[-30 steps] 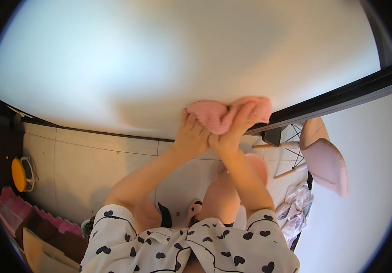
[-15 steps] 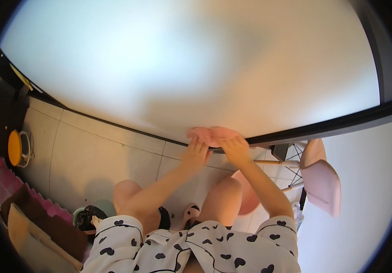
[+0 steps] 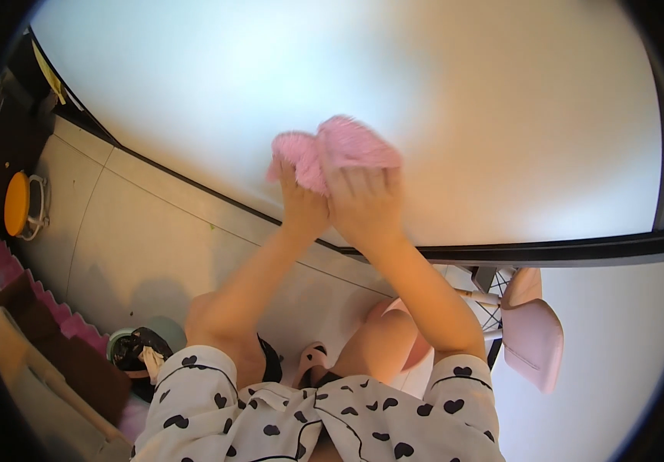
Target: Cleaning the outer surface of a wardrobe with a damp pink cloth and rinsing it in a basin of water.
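Both of my hands are on a fluffy pink cloth (image 3: 359, 145) that lies against a large, smooth white panel with a dark edge (image 3: 486, 169). My left hand (image 3: 305, 204) has its fingers bent over the cloth's left part. Beside it, nearly touching, my right hand (image 3: 366, 196) grips the bunched right part with its fingers side by side. The cloth hides some of my fingertips. Both forearms reach forward from white sleeves with black hearts.
A pink chair (image 3: 532, 335) with wooden legs stands at the right, near a pink bucket-like container (image 3: 418, 356). At the left are an orange-topped stool (image 3: 18, 204), a bin with a black bag (image 3: 135, 350) and a brown box (image 3: 62, 362). Pale tiles (image 3: 155, 223) cover the floor.
Both hands and the pink cloth have moved up and slightly left, from the panel's near edge onto its surface. The cloth now bunches higher, and the view has shifted a little.
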`<state>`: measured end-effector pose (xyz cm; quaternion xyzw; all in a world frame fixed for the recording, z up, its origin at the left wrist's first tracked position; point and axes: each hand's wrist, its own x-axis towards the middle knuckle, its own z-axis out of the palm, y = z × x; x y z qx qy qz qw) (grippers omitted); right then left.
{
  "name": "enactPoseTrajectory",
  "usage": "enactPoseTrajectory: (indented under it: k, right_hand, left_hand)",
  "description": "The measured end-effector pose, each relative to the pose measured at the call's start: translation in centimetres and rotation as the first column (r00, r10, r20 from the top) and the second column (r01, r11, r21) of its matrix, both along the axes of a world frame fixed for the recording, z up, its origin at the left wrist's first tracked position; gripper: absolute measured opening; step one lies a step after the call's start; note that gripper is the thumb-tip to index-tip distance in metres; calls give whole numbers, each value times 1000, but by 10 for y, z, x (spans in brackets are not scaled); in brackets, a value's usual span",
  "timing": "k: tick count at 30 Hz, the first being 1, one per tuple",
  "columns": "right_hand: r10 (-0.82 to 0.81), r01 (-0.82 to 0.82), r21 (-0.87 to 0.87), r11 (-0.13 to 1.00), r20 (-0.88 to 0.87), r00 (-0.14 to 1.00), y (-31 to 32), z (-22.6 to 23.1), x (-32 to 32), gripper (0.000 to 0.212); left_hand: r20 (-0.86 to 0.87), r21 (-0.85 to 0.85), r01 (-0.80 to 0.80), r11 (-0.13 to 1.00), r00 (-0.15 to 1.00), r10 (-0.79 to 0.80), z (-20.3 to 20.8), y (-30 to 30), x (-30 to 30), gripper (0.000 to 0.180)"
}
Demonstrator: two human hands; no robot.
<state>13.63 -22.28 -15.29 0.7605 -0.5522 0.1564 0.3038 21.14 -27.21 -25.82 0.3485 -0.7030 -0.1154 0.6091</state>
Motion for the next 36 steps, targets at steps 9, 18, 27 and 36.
enactPoseTrajectory:
  k: [9, 18, 27, 36]
  right_hand:
    - [184, -165, 520, 838, 14, 983, 53, -74, -64, 47]
    - [10, -2, -196, 981, 37, 999, -30, 58, 38, 65]
    - [344, -311, 245, 918, -103, 933, -41, -63, 36, 35]
    - [7, 28, 610, 792, -55, 998, 10, -44, -9, 44]
  left_hand:
    - [319, 109, 128, 986, 935, -157, -100, 63, -2, 40]
    - [-34, -268, -170, 948, 985, 167, 39, -25, 19, 27]
    - [12, 593, -81, 801, 996, 92, -118, 2, -7, 49]
    - [-248, 484, 252, 838, 958, -145, -95, 35, -27, 46]
